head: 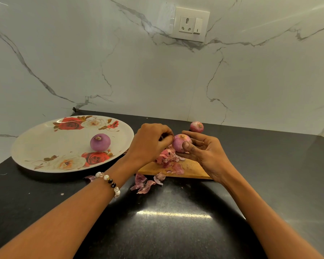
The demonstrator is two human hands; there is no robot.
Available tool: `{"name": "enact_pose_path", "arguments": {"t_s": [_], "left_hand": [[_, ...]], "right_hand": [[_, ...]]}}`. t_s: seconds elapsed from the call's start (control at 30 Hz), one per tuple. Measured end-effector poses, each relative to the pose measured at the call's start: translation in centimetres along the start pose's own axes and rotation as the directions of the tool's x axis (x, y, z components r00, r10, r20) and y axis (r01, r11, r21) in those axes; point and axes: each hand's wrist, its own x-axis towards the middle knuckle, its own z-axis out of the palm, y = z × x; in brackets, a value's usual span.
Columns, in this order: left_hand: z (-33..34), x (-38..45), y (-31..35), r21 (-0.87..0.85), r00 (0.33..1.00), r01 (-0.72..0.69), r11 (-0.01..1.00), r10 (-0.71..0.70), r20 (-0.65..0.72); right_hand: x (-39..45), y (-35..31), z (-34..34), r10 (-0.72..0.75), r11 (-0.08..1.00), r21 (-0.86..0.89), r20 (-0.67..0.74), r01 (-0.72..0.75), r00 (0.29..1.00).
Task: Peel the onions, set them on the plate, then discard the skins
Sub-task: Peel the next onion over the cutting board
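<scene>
Peeling the second onion (180,142) is the step you are on. Your right hand (204,154) cups it above the wooden board (191,170), with the thumb pressed on its front and the other fingers (195,136) curled behind. Your left hand (150,141) is at the onion's left side, fingers pressed together, pinching at the skin there. I think you now need to pull that skin away until the onion is smooth all over. One peeled onion (100,142) sits on the flowered plate (45,146). Another onion (196,126) waits on the counter (269,174) behind. Loose skins (166,157) lie on the board and counter.
</scene>
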Motion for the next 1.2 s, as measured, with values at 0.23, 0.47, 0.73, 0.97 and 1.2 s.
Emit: {"name": "enact_pose_path", "arguments": {"t_s": [0.23,0.47,0.73,0.97,1.2], "left_hand": [[-0.3,0.0,0.3,-0.122,0.986,0.153,0.981,-0.144,0.078],[-0.4,0.0,0.3,-0.174,0.976,0.212,0.962,-0.198,0.092],[-0.3,-0.1,0.6,-0.250,0.951,0.306,0.918,-0.287,0.112],[-0.3,-0.3,1.6,-0.479,0.887,0.461,0.747,-0.409,0.215],[0.1,-0.4,1.4,-0.340,0.868,0.496,0.799,-0.439,0.233]], "right_hand": [[-0.1,-0.1,-0.1,0.004,1.000,0.006,-0.006,-0.004,1.000],[-0.1,-0.3,0.0,0.012,1.000,0.021,-0.013,-0.012,1.000],[-0.1,-0.4,0.0,0.015,1.000,0.021,-0.041,-0.014,0.999],[-0.1,-0.6,0.1,0.047,0.988,0.150,-0.096,-0.032,0.994],[0.2,-1.4,-0.7,0.079,0.909,0.416,-0.133,-0.017,0.988]]}}
